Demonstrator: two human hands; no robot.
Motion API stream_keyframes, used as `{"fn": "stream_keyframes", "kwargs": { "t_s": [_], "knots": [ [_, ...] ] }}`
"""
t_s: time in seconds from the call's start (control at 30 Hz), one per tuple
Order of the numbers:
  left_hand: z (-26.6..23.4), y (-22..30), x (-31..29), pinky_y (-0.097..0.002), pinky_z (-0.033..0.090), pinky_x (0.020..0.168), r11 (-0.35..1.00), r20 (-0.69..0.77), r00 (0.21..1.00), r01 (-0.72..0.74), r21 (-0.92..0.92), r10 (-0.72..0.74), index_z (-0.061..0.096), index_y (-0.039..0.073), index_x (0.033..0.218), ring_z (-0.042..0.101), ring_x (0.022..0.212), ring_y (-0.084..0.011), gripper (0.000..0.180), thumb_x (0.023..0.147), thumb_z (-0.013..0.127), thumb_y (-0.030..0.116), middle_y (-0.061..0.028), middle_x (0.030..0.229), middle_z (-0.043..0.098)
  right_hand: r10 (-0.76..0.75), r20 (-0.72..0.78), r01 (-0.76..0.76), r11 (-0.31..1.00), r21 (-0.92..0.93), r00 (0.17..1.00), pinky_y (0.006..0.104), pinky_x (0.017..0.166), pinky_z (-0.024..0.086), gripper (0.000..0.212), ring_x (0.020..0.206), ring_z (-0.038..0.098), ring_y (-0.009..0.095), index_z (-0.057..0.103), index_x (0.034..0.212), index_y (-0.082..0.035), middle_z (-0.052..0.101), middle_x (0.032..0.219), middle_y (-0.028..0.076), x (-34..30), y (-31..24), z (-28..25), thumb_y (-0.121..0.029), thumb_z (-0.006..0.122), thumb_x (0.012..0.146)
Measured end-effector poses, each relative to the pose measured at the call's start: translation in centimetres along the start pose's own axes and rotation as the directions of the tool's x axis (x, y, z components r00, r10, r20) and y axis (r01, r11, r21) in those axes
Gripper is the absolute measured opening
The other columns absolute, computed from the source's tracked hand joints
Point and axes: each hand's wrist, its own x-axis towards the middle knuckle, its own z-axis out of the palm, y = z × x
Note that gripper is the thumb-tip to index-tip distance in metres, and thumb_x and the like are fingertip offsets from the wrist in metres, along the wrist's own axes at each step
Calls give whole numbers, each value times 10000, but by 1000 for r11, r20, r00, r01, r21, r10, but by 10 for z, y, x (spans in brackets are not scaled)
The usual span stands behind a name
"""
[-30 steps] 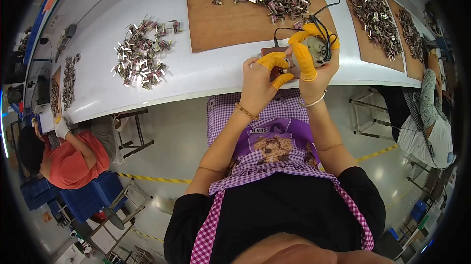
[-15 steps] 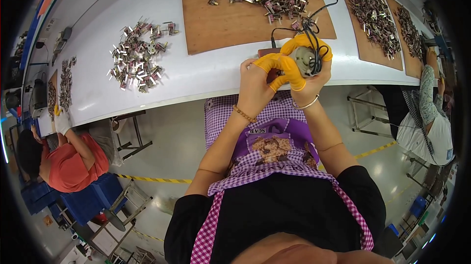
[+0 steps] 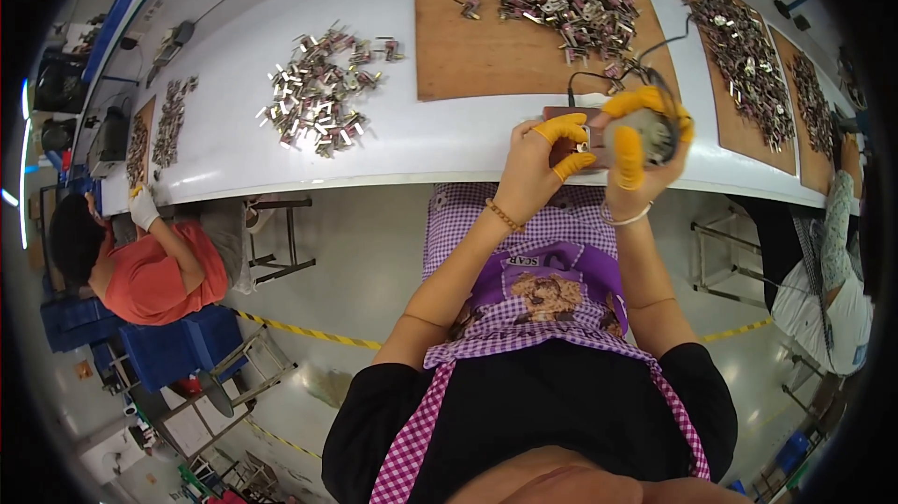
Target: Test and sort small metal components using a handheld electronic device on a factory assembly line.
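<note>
At the table's front edge my left hand (image 3: pixel 535 163), with yellow covers on its fingertips, pinches a small metal part (image 3: pixel 583 142); the fingers partly hide it. The part is beside a reddish-brown block (image 3: pixel 557 113) with a black cable plugged into its back. Just to the right, my right hand (image 3: pixel 630 165), also in yellow finger covers, is wrapped round a round grey device (image 3: pixel 660 137) with a black cord. Motion smears this hand and the device. What the device's underside touches is hidden.
Behind my hands, a brown board (image 3: pixel 505 64) bears a heap of metal-and-pink parts (image 3: pixel 585 0). A loose pile (image 3: pixel 323 92) lies left on the white table (image 3: pixel 224 153). More boards with parts (image 3: pixel 744 64) stand right. One co-worker (image 3: pixel 154 270) sits left, another (image 3: pixel 823 289) right.
My view has shifted, so the table's things appear farther right. My hands have moved apart a little, and the grey device has tilted; the metal part between my left fingers now shows.
</note>
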Motion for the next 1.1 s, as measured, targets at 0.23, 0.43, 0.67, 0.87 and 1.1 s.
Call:
{"fn": "stream_keyframes", "kwargs": {
  "t_s": [0.23,0.43,0.67,0.87,1.1],
  "knots": [
    [-100,-43,38,-335,364,849,892,-177,982,28,452,59,621,114,942,574,875,-204,277,673,684,136,-19,1039,629,-28,-15,23,972,-235,1000,245,595,459,362,617,561,174,458,1122,0,595,872,143,12,-10,-22,-99,607,807],
    [-187,-114,49,-369,306,934,298,-52,973,-17,954,224,615,161,1045,467,1174,-203,247,814,560,230,-17,1231,550,37,-55,-54,939,-340,998,235,579,442,349,615,557,171,466,1130,0,596,868,144,1,-2,-42,-82,598,818],
    [-243,-142,70,-385,298,994,231,34,991,-64,971,131,581,145,1108,425,1222,-230,267,859,506,207,-33,1294,500,43,-110,-86,903,-421,993,212,634,446,344,644,571,136,486,1119,-17,600,874,86,-1,-6,-65,-92,627,815],
    [-345,-194,76,-395,307,1011,239,-44,990,11,971,131,561,112,1144,410,1226,-283,316,850,520,220,-102,1312,471,39,-75,-66,908,-413,996,203,559,418,323,617,555,136,488,1124,-16,608,861,105,1,-13,-59,-133,597,844],
    [-353,-160,30,-412,283,1034,312,-405,912,367,876,64,493,77,1248,321,1259,-398,475,861,490,353,-248,1358,351,33,-118,-82,893,-442,992,198,556,415,334,617,554,127,490,1134,-25,613,857,89,0,-9,-70,-150,603,846]
  ]
}}
